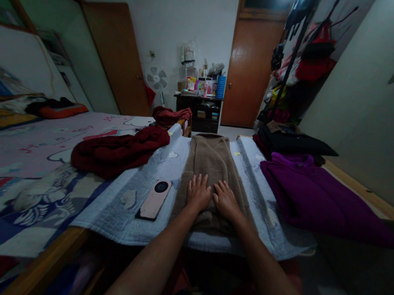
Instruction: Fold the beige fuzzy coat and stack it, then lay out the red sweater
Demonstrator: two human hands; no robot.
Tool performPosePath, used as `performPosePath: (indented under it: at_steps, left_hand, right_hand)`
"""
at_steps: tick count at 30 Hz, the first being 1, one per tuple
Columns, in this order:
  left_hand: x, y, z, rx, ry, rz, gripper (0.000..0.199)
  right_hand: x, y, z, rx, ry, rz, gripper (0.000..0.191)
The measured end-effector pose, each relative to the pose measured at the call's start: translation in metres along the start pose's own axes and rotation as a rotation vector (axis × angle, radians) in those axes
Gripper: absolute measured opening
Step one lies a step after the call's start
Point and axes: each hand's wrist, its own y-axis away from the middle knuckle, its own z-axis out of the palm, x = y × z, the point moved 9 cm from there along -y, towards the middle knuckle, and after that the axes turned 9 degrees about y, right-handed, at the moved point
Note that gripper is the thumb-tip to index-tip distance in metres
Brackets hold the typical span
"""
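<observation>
A brown, soft-looking garment (pixel 212 159) lies folded into a long strip on a light blue quilted cloth (pixel 122 224). My left hand (pixel 199 193) rests flat on it, fingers stretched out and pointing away from me. Beside it, my right hand (pixel 225 198) also lies flat on the brown fabric, fingers spread. A small gap separates the two hands. Neither holds anything. To the left of the garment, a pink phone (pixel 154 200) with a round black camera ring lies back up on the cloth.
A dark red garment (pixel 118 152) lies crumpled to the left, by a bed with a patterned sheet (pixel 63 137). On the right sit a folded purple garment (pixel 312 194) and a stack of dark clothes (pixel 291 140). A fan (pixel 157 78) and a dark cabinet (pixel 182 104) stand at the back.
</observation>
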Motion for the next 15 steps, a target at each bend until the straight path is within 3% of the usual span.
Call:
performPosePath:
  at_steps: [10,15]
  left_hand:
    - [0.0077,0.0022,-0.0071,-0.016,-0.060,0.043,0.052]
    - [0.0016,-0.0060,-0.0051,-0.059,-0.073,0.113,0.057]
  right_hand:
    - [0.0013,0.0081,-0.0042,0.083,-0.040,0.030,0.047]
    - [0.0041,0.0071,-0.0014,0.100,-0.051,0.036,0.047]
